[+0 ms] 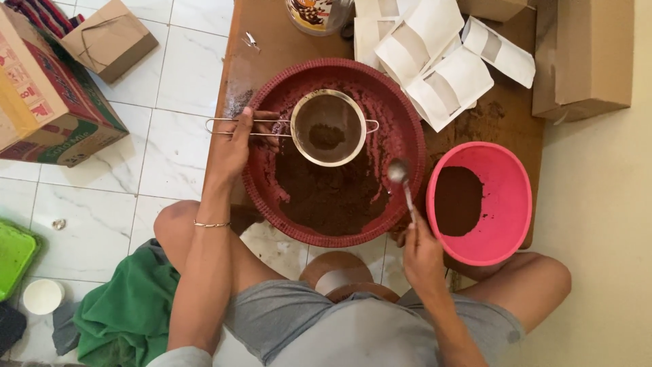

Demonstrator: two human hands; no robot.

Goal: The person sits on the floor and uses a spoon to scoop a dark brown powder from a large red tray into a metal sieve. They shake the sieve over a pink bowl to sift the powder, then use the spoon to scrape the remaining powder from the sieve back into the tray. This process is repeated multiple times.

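Observation:
My left hand [234, 146] grips the wire handle of a round metal sieve [329, 128] and holds it over a wide dark-red basin [407, 122]. A small clump of brown powder lies in the sieve's mesh. A heap of brown powder [326, 194] covers the basin's near half. My right hand [422, 253] holds a metal spoon [401, 175] by its handle, bowl up, above the basin's right side. Just to the right sits a pink bowl [506, 204] with more brown powder in it.
A low wooden table [258, 54] carries the basin, white pouches [441, 58] with clear windows, a plastic jar [314, 13] and brown cardboard boxes [584, 54]. On the tiled floor lie a printed carton [41, 102], a green cloth [125, 309] and a white cup [42, 296].

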